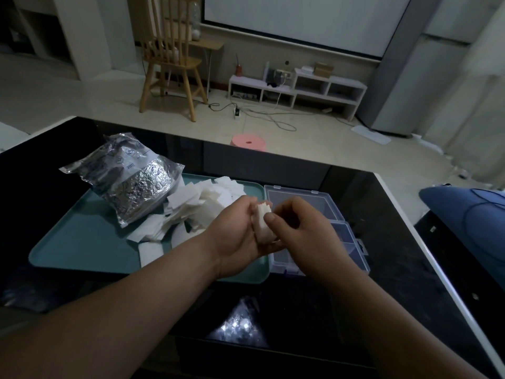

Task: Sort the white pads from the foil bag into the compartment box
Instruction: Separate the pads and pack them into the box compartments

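My left hand [237, 239] cradles the pad stack [261, 218], and my right hand [297, 228] pinches its edge. The pads look soft and light (likely to fan apart), so I'd squeeze the flat sides. The box [314, 199] is at two o'clock.

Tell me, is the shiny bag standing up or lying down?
Lying down. The foil bag rests on its side, partly on the teal tray, with loose white pads spilled beside it.

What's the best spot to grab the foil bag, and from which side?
Likely pinch the foil bag by its flat left edge, coming from the left: that edge juts out thin and free, its middle bulges, and pads crowd its right.
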A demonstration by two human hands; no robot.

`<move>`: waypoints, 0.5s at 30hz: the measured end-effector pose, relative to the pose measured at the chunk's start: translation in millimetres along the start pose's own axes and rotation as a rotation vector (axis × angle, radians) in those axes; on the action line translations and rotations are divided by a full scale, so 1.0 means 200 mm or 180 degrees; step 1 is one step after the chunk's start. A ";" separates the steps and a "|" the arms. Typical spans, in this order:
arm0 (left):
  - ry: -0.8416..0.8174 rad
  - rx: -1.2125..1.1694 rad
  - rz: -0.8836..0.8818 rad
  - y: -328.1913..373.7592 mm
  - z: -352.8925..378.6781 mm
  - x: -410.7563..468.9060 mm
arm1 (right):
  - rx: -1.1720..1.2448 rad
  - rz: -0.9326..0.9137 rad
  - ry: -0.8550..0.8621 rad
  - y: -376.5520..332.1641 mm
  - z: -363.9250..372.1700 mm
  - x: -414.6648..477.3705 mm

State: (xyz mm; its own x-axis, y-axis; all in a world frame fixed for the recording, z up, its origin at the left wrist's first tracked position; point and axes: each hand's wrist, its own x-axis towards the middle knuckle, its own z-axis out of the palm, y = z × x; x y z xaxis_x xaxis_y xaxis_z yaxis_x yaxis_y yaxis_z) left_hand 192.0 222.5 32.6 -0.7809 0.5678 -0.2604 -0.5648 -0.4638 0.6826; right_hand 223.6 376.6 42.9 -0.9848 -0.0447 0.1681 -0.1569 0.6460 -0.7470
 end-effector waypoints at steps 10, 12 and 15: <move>0.0814 0.0787 0.0721 -0.08 0.07 0.13 | -0.0599 0.0184 0.0301 0.04 0.02 0.05; 0.0795 0.1033 0.0820 -0.06 0.09 0.14 | -0.0252 0.0344 0.0292 0.05 0.00 0.09; 0.1100 0.1495 0.1115 -0.03 0.08 0.18 | 0.0733 0.0733 0.0326 0.09 -0.07 0.17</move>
State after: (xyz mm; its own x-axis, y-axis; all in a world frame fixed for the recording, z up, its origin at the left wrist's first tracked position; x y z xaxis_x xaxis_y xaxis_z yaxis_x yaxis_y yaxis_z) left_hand 170.9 255.6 29.9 -0.9811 0.1519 -0.1199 -0.1483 -0.1917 0.9702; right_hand 188.2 396.6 44.6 -0.9855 0.1666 0.0332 0.0443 0.4406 -0.8966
